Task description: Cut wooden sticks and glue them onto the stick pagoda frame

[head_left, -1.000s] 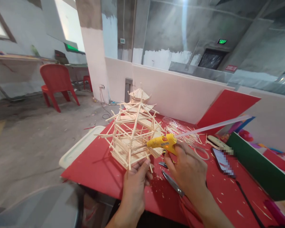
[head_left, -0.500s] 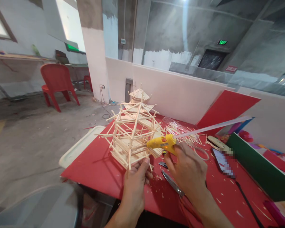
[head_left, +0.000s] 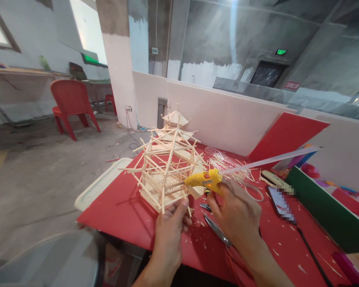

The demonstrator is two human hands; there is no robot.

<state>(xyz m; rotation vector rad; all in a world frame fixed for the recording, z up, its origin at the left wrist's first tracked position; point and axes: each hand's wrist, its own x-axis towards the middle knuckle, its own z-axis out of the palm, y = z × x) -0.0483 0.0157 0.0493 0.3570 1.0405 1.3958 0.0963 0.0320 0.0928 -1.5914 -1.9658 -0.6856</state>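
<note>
Left hand [head_left: 172, 225]: fingers closed on stick pagoda [head_left: 166, 173], lower front edge.
Right hand [head_left: 237, 207]: wrapped around yellow glue gun [head_left: 204, 179].

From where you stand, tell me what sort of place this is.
Probably a craft workshop in a roughly finished room: a yellow glue gun is held at a wooden stick model over a red tabletop, and the wall behind is only partly painted white.
</note>
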